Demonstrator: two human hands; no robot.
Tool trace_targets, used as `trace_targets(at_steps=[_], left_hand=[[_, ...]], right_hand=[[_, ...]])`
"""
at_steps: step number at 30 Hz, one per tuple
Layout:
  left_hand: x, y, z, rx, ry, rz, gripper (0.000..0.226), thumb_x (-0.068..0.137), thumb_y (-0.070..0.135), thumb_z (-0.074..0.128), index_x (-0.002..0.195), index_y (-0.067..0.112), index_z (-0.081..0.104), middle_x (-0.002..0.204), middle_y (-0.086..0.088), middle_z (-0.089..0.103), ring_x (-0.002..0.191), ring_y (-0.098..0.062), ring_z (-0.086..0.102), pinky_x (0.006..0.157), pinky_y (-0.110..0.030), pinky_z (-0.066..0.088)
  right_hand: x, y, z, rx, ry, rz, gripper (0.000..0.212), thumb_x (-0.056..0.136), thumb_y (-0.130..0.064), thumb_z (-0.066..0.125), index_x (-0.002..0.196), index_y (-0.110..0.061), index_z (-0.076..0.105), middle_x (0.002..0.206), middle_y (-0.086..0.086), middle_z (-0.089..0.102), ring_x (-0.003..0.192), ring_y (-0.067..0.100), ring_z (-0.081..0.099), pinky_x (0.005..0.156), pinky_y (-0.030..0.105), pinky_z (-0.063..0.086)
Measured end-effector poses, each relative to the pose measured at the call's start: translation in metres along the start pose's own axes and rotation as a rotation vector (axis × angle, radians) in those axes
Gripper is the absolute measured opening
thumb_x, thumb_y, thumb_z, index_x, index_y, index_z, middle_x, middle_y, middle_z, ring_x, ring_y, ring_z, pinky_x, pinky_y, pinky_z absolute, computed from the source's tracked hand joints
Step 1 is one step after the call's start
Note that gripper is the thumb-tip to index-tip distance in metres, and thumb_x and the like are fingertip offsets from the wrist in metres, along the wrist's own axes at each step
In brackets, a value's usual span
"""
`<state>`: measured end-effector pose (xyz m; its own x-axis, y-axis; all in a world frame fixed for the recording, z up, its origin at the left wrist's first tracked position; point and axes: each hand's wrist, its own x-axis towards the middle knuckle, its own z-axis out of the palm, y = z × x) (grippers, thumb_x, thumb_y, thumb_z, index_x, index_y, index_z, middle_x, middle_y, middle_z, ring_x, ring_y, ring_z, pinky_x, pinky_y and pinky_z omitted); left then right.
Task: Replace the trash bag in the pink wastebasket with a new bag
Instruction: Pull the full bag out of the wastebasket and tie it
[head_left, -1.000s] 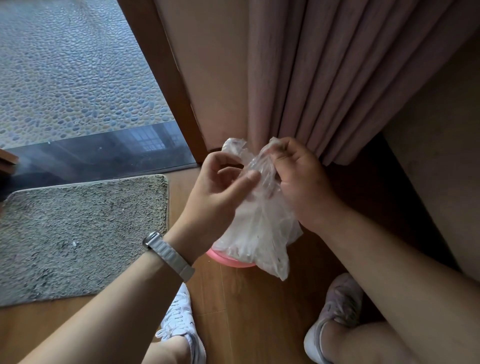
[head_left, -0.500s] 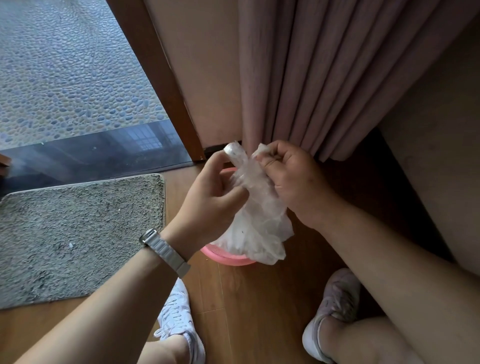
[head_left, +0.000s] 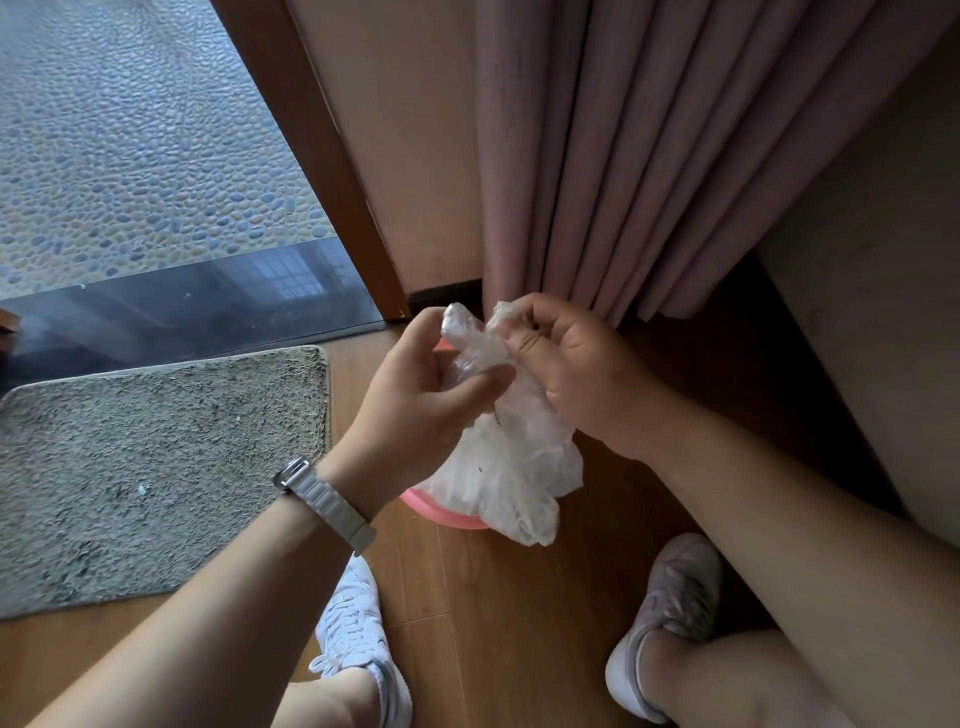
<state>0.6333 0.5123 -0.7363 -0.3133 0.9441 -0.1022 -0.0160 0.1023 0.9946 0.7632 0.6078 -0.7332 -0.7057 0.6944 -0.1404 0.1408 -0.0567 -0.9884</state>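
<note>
While both hands work at its gathered top, the thin, translucent white plastic trash bag (head_left: 511, 467) hangs in the air just above the round pink plastic wastebasket (head_left: 441, 515). Only a curved strip of the wastebasket's near rim shows under the bag's crumpled lower end. The wastebasket stands on the brown wooden plank floor (head_left: 519, 613), near the foot of the dusty-pink pleated curtain (head_left: 623, 156).

The left hand (head_left: 415, 400) grips the bag's neck, with its fingers curled behind the plastic and its thumb pressed across the front. The right hand (head_left: 576, 374) is clenched on the other side of the neck and pinches one twisted tip of the bag between curled fingers. A second tip sticks up free between the two hands. Small dark specks show through the bag's skin.

A silver metal-link wristwatch (head_left: 327, 501) sits on the left wrist, but its face is turned away and cannot be read. Below the arms are a white laced sneaker (head_left: 353, 623) on the left foot and a pale pinkish sneaker (head_left: 675, 597) on the right. Any marking on their sides is too blurred to read.

A shaggy grey-green doormat (head_left: 156, 467) lies on the floor to the left, beside a glossy black threshold (head_left: 182, 312). A brown wooden door frame (head_left: 311, 156) stands at its end, with blue-grey pebble paving (head_left: 130, 130) beyond it.
</note>
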Motion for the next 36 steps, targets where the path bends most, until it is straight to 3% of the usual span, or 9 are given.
trace_targets(at_steps=[3, 10, 15, 18, 22, 25, 28, 32, 36], left_hand=[[0.0, 0.0, -0.001, -0.005, 0.009, 0.01, 0.028, 0.08, 0.008, 0.074, 0.094, 0.015, 0.051, 0.067, -0.001, 0.065, 0.058, -0.016, 0.059, 0.049, -0.025, 0.045], [0.0, 0.0, -0.003, -0.059, -0.016, 0.067, 0.019, 0.089, 0.007, 0.064, 0.093, 0.013, 0.046, 0.065, -0.006, 0.066, 0.056, -0.018, 0.063, 0.046, -0.022, 0.044], [-0.001, 0.0, -0.002, -0.026, -0.006, 0.062, 0.016, 0.086, 0.011, 0.064, 0.09, 0.014, 0.048, 0.064, 0.002, 0.065, 0.058, -0.013, 0.063, 0.051, -0.024, 0.046], [-0.002, -0.002, -0.005, 0.004, 0.01, 0.027, 0.017, 0.082, 0.016, 0.068, 0.088, 0.017, 0.052, 0.064, 0.004, 0.063, 0.061, -0.011, 0.061, 0.054, -0.024, 0.047], [0.0, 0.0, -0.01, -0.032, 0.003, -0.05, 0.018, 0.085, 0.011, 0.072, 0.086, 0.01, 0.054, 0.062, -0.002, 0.065, 0.057, -0.013, 0.059, 0.052, -0.024, 0.045], [0.001, 0.001, -0.013, -0.087, 0.006, -0.096, 0.017, 0.083, 0.017, 0.071, 0.082, 0.01, 0.055, 0.061, -0.005, 0.064, 0.053, -0.019, 0.053, 0.05, -0.027, 0.041], [0.003, 0.001, -0.014, -0.095, 0.027, -0.126, 0.018, 0.082, 0.023, 0.07, 0.08, 0.012, 0.057, 0.058, -0.007, 0.062, 0.051, -0.023, 0.049, 0.052, -0.03, 0.039], [0.002, -0.001, -0.011, -0.07, 0.049, -0.121, 0.017, 0.08, 0.017, 0.076, 0.077, 0.015, 0.059, 0.057, -0.005, 0.062, 0.05, -0.018, 0.054, 0.048, -0.028, 0.043], [0.002, -0.001, -0.013, 0.002, 0.014, -0.095, 0.023, 0.077, 0.022, 0.08, 0.08, 0.013, 0.059, 0.056, -0.001, 0.061, 0.051, -0.015, 0.055, 0.047, -0.024, 0.043]], right_hand=[[0.0, 0.0, 0.003, 0.011, -0.036, 0.018, 0.023, 0.101, -0.019, 0.046, 0.1, -0.002, 0.06, 0.089, 0.027, 0.064, 0.082, 0.042, 0.065, 0.07, 0.053, 0.055], [-0.002, -0.003, 0.009, 0.124, -0.113, 0.077, 0.031, 0.102, -0.021, 0.041, 0.103, 0.006, 0.056, 0.081, 0.027, 0.059, 0.071, 0.03, 0.058, 0.066, 0.039, 0.053], [-0.002, -0.003, 0.003, 0.162, -0.218, 0.174, 0.038, 0.101, -0.031, 0.044, 0.11, 0.003, 0.057, 0.084, 0.027, 0.062, 0.073, 0.036, 0.062, 0.073, 0.047, 0.053], [-0.002, -0.005, 0.003, 0.155, -0.182, 0.134, 0.027, 0.1, -0.02, 0.047, 0.108, 0.003, 0.057, 0.061, 0.01, 0.054, 0.052, 0.016, 0.049, 0.057, 0.035, 0.043], [-0.003, -0.008, 0.006, 0.108, -0.098, 0.012, 0.03, 0.095, -0.006, 0.054, 0.121, -0.02, 0.055, 0.072, 0.019, 0.063, 0.065, 0.034, 0.06, 0.064, 0.046, 0.054], [-0.006, -0.009, 0.005, 0.02, -0.074, -0.091, 0.045, 0.091, -0.001, 0.054, 0.123, -0.032, 0.05, 0.055, -0.004, 0.049, 0.053, 0.018, 0.048, 0.055, 0.034, 0.044], [-0.009, -0.008, 0.006, -0.109, -0.099, -0.125, 0.042, 0.086, -0.007, 0.057, 0.12, -0.03, 0.055, 0.07, 0.001, 0.059, 0.06, 0.018, 0.057, 0.058, 0.035, 0.052], [-0.011, -0.002, 0.005, -0.262, -0.108, -0.034, 0.044, 0.087, -0.011, 0.065, 0.129, -0.022, 0.055, 0.112, 0.0, 0.068, 0.098, 0.008, 0.067, 0.081, 0.036, 0.059], [-0.009, 0.002, 0.007, -0.283, -0.117, -0.032, 0.051, 0.083, -0.016, 0.067, 0.132, -0.023, 0.054, 0.112, 0.001, 0.07, 0.098, 0.01, 0.068, 0.082, 0.039, 0.058]])
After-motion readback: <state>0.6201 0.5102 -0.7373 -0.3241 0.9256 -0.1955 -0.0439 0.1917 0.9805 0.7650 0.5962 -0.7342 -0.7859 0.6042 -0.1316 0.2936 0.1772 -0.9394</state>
